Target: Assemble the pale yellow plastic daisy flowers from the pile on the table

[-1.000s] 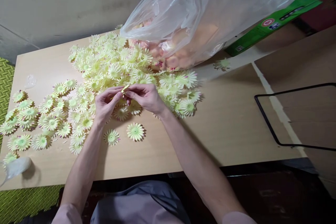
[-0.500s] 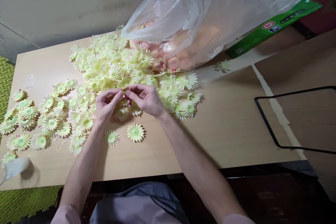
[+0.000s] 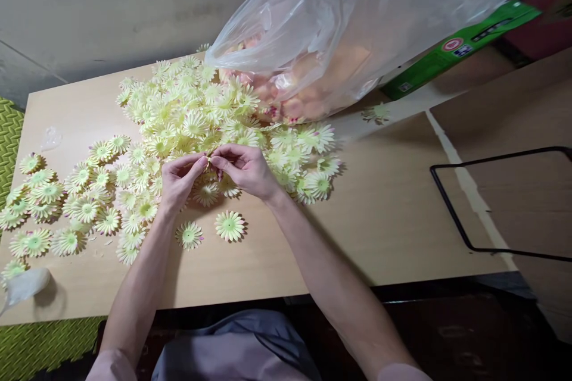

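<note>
Narrow grip: left hand [image 3: 181, 180] and right hand [image 3: 248, 170] pinch a small yellow piece [image 3: 208, 159] between them, apparently fine fingerwork; the next move likely needs steadiness. Two loose flowers [image 3: 230, 226] lie this side; beyond, heaped flowers [image 3: 179, 113], then a plastic bag [image 3: 330, 53].

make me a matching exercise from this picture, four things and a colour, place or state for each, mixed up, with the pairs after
1. left hand
2. plastic bag
3. long packet
4. bent rod

A. bright green
B. see-through, pink things showing inside
C. black, reaching the picture's right edge
D. pinching a small yellow piece with the right hand

Pairs: 1-D, 2-B, 3-A, 4-C
</note>
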Tool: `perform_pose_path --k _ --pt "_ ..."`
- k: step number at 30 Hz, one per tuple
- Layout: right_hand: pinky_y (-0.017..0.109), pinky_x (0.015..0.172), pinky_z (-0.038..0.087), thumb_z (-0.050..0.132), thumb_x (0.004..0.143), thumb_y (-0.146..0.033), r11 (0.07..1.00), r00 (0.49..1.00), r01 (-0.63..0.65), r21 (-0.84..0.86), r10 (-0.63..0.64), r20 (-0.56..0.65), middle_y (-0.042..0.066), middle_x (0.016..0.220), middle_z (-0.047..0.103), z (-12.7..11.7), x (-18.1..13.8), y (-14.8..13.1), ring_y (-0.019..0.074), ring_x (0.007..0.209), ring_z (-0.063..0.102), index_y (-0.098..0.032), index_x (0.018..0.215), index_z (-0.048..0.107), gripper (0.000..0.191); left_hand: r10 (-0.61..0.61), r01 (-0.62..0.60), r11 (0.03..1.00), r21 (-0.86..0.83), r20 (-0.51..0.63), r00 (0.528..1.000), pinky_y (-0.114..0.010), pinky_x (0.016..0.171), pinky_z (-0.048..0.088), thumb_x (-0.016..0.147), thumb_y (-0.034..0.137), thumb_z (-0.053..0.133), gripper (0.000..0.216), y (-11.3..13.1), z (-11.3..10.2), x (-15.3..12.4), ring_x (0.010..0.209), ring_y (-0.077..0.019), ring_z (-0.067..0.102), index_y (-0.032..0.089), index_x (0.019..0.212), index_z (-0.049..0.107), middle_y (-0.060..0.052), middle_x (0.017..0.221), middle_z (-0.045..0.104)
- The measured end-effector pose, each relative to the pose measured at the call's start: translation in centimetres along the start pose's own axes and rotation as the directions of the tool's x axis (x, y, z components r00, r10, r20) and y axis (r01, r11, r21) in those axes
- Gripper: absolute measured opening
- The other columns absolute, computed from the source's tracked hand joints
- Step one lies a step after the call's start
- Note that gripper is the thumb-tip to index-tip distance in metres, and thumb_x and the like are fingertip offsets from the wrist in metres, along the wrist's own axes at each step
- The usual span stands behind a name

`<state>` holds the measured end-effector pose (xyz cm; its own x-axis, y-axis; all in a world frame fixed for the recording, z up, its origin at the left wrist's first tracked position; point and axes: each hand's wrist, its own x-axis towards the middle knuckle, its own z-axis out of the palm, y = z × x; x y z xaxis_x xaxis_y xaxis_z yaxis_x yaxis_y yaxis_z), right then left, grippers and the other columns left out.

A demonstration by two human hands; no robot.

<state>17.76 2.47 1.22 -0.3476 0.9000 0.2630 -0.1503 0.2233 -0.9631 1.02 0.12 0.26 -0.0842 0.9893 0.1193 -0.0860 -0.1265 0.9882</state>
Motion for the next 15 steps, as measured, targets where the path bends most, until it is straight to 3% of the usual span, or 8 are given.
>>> perform_pose_path --k 5,15 --pt "0.025 0.058 0.055 0.071 0.082 -0.041 0.998 0.999 -0.034 0.047 0.033 0.017 0.001 0.075 0.068 -0.15 0.05 0.11 0.0111 0.059 0.062 -0.017 0.087 0.070 0.024 0.005 -0.005 1.000 0.004 -0.005 1.000 -0.027 0.070 0.059 0.072 0.035 0.081 0.021 0.14 0.02 -0.13 0.078 -0.0163 0.072 0.023 0.089 0.079 -0.007 0.091 0.078" --pt "0.023 0.061 0.057 0.079 0.075 -0.036 0.988 0.997 -0.074 0.133 0.070 0.035 0.002 0.081 0.073 -0.33 0.12 -0.01 0.0107 0.065 0.065 -0.017 0.089 0.073 0.024 0.021 -0.021 0.999 0.035 0.009 1.000 -0.026 0.072 0.058 0.072 0.035 0.080 0.020 0.80 0.37 -0.27 0.082 -0.0174 0.073 0.024 0.089 0.080 -0.007 0.092 0.078"
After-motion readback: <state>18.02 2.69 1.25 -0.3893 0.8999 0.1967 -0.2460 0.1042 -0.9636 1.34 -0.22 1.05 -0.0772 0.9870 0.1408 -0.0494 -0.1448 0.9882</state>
